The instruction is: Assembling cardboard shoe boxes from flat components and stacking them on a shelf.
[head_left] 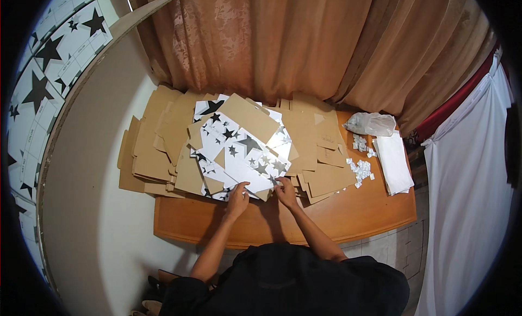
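Note:
In front of me lies a heap of white sheets printed with black and grey stars, mixed with plain brown cardboard pieces. My left hand (237,201) is at the near edge of a white star-printed sheet (242,165), its thumb and fingers closed on that edge. To its right, my right hand (285,193) pinches the same sheet near its right corner. The sheet rests on the heap, and a brown cardboard piece (250,117) lies across the far side. My fingertips are small in view and partly hidden.
Stacks of flat brown cardboard (152,147) flank the heap on the wooden table (190,221). At the right are small white pieces (361,171), a clear plastic bag (371,124) and white papers (392,164). Brown curtains (272,44) hang behind; a wall (81,169) stands left.

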Demonstrator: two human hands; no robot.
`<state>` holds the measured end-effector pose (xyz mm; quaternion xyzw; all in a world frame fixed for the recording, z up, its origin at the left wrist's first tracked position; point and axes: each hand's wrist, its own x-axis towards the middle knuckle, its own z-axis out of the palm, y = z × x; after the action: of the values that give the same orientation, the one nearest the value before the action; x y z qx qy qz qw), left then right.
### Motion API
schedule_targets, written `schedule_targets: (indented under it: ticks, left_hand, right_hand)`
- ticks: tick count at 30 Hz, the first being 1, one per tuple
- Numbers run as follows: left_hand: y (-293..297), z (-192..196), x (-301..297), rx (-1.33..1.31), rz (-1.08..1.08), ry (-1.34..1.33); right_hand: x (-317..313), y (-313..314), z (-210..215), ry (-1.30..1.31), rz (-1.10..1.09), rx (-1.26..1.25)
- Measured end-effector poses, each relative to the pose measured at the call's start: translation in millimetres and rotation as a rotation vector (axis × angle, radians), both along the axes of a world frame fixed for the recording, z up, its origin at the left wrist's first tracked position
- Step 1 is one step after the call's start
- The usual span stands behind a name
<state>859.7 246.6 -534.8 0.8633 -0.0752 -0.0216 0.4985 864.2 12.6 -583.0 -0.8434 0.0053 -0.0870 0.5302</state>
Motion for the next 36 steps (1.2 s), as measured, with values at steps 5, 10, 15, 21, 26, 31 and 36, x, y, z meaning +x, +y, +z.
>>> schedule_targets:
  ticks: [5, 10, 15, 21, 26, 31, 36]
  left_hand:
    - [4.7, 1.8, 1.7, 0.0, -0.045, 0.017]
    - [-5.5, 47.9, 5.4, 0.373, -0.102, -0.189]
    - [-4.5, 80.1, 28.5, 0.524, -0.029, -0.472]
    - [2.0, 97.7, 50.1, 0.544, 0.003, -0.713]
    - [-19.2, 173.9, 72.9, 0.495, 0.198, -0.994]
    - [-43.3, 259.3, 79.3, 0.214, 0.269, -1.047]
    - [-90.5, 311.7, 40.5, -0.072, 0.245, -0.852]
  right_hand:
    - [4.4, 9.3, 17.5, 0.026, -0.109, 0.027]
    - [10.1, -6.0, 48.5, -0.041, -0.153, 0.034]
    - [13.5, -0.1, 119.0, -0.266, -0.103, 0.048]
    - [14.6, 5.0, 162.0, -0.561, -0.09, -0.131]
    - [9.5, 1.4, 179.9, -0.531, -0.161, 0.13]
    - [-6.6, -1.3, 199.5, -0.29, -0.075, 0.179]
    - [-37.3, -10.0, 213.5, -0.277, 0.093, 0.049]
